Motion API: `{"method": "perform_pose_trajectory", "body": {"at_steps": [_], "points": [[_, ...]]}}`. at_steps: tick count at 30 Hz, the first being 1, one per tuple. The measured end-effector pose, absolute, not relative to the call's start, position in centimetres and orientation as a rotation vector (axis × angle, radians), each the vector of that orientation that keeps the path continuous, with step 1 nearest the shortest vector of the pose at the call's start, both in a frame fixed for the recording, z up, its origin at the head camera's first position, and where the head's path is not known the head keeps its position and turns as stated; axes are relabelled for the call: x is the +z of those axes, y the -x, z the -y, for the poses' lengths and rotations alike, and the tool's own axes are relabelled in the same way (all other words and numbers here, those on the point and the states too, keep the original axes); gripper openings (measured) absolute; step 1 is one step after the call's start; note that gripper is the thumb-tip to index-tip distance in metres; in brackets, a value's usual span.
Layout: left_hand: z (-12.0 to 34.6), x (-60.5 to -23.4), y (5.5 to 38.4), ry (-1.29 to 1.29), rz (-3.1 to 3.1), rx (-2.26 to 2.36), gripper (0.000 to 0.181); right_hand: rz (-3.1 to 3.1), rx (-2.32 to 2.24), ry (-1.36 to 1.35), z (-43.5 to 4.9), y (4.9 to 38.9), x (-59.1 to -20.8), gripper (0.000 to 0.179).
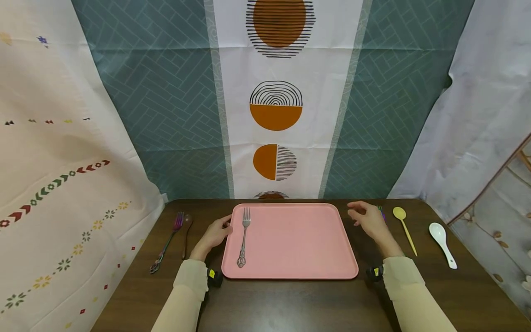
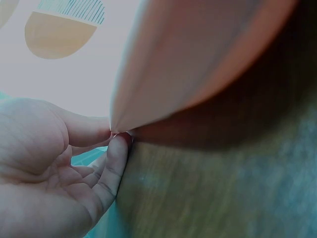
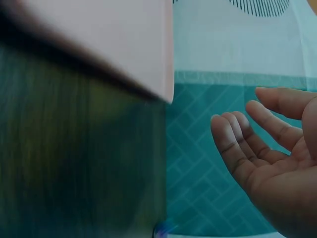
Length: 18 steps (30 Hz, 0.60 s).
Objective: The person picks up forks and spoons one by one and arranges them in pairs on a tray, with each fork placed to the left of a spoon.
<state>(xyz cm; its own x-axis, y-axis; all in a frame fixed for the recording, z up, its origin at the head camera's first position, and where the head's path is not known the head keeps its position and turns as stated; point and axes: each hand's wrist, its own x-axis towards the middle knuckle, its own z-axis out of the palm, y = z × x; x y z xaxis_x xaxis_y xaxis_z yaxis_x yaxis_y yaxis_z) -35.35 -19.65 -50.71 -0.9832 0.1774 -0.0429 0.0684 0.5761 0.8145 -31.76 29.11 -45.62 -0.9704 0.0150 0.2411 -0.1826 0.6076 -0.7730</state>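
A pink rectangular tray (image 1: pixel 294 244) lies on the dark wooden table with a silver fork (image 1: pixel 244 235) on its left side. At the tray's left edge, my left hand (image 1: pixel 216 231) pinches the rim; the left wrist view shows thumb and fingertips (image 2: pixel 117 153) meeting at the tray. My right hand (image 1: pixel 369 223) hovers just off the tray's right edge, fingers loosely bent and holding nothing. In the right wrist view its fingers (image 3: pixel 230 144) are apart from the tray corner. Behind that hand, a fork with green and purple tines (image 1: pixel 380 211) is partly hidden.
Left of my left hand lie a purple-and-teal fork (image 1: pixel 169 242) and a brown spoon (image 1: pixel 186 235). To the right are a yellow spoon (image 1: pixel 405 229) and a white spoon (image 1: pixel 443 244). A patterned curtain (image 1: pixel 174 115) hangs at the table's far edge.
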Motion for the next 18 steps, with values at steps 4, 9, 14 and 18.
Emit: {"method": "perform_pose_trajectory", "body": {"at_steps": [4,9,14,18], "points": [[19.7,-50.8,35.4,-0.211,-2.678,1.378,0.053,2.618,1.249,-0.108,-30.5,31.4,-45.9,0.033],[19.7,-50.8,35.5,-0.218,-2.687,1.37,0.053,2.605,1.212,-0.082,-32.3,30.8,-46.2,0.033],[19.6,-50.8,35.6,-0.226,-2.697,1.361,0.053,2.579,1.191,-0.054,-33.8,29.8,-46.3,0.033],[19.7,-50.9,35.6,-0.226,-2.702,1.362,0.052,2.578,1.163,-0.003,-35.0,29.3,-46.4,0.035]]}}
